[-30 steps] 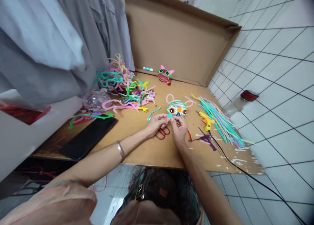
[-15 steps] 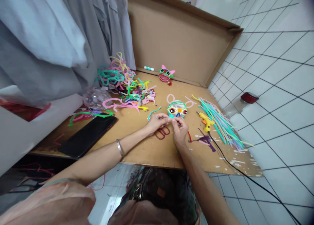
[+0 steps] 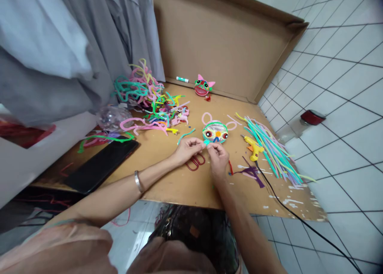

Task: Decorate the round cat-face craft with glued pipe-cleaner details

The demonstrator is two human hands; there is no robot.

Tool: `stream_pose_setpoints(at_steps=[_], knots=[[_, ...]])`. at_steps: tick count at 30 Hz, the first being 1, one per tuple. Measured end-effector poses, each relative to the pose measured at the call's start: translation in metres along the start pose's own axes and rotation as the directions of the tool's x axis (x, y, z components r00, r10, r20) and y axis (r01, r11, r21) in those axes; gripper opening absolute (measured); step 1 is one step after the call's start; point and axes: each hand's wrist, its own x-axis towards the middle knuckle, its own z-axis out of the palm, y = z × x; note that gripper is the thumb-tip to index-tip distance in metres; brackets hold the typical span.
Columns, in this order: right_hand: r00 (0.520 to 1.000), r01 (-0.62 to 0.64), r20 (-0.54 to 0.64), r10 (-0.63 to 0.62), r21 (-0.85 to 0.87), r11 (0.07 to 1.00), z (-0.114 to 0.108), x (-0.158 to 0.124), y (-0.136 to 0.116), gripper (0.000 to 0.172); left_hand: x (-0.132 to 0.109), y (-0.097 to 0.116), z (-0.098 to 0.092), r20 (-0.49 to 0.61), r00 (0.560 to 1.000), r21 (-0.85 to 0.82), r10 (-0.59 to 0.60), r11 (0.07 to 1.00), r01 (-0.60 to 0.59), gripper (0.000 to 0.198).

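Barely moved, left hand (image 3: 189, 148) and right hand (image 3: 218, 156) pinch a green bit (image 3: 206, 142), toy face (image 3: 215, 127) at one o'clock; likely shaping it, needing care next.

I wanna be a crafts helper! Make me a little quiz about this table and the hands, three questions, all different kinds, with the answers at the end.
1. Pick one. What is the main colour of the glue gun?
A) purple
B) yellow
C) black

2. True or false? The person wears a bracelet on the right arm.

3. Fill in the gap. The left hand and the right hand meet at a small blue-green piece, close to a little face with two big round ____.

Key:
1. B, yellow.
2. False: the bracelet is on the left arm.
3. eyes.
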Motion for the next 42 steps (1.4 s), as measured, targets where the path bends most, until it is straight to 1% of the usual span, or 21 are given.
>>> stream_pose_setpoints(at_steps=[2, 4, 11, 17, 23, 26, 31, 35, 42], knots=[[0.998, -0.056, 0.029, 0.055, 0.028, 0.998, 0.0007, -0.0009, -0.0045, 0.023, 0.0001, 0.0003, -0.0003, -0.008, 1.0, 0.004, 0.008, 1.0, -0.007, 0.038], [0.996, -0.077, 0.043, 0.075, 0.052, 0.996, 0.0011, -0.001, -0.0079, 0.024, 0.0005, -0.0011, -0.0007, -0.011, 1.0, 0.012, 0.02, 1.0, -0.02, 0.038], [0.998, -0.05, 0.03, 0.048, 0.072, 0.996, -0.0004, 0.0015, -0.0088, 0.021, 0.0004, -0.0055, -0.0004, -0.013, 1.0, 0.02, 0.021, 1.0, -0.021, 0.039], [0.999, -0.042, -0.007, 0.043, 0.081, 0.996, 0.0008, 0.0019, -0.006, 0.023, 0.0006, -0.0027, 0.0014, -0.056, 0.998, -0.029, 0.019, 0.999, -0.021, 0.035], [0.999, -0.037, 0.025, 0.036, 0.032, 0.999, 0.0013, 0.0018, -0.0037, 0.025, 0.0051, -0.0065, -0.0008, -0.075, 0.997, -0.066, 0.032, 0.997, -0.037, 0.038], [0.997, -0.06, 0.047, 0.057, 0.052, 0.997, -0.0002, 0.0017, -0.0012, 0.029, 0.0058, -0.0053, -0.0015, -0.082, 0.996, -0.067, 0.039, 0.997, -0.044, 0.038], [0.998, -0.051, 0.037, 0.048, 0.081, 0.995, -0.002, 0.0023, -0.0009, 0.031, 0.0036, -0.0018, -0.0005, -0.055, 0.998, -0.076, 0.025, 0.997, -0.029, 0.037], [0.999, -0.038, 0.015, 0.037, 0.076, 0.996, -0.002, 0.0032, -0.0015, 0.028, 0.0011, -0.0004, 0.0005, -0.033, 0.999, -0.074, 0.014, 0.997, -0.017, 0.034], [0.996, -0.094, 0.001, 0.094, 0.134, 0.987, -0.0005, 0.0046, -0.0014, 0.029, 0.0016, -0.0004, -0.0021, -0.01, 0.999, -0.086, 0.044, 0.995, -0.045, 0.036]])
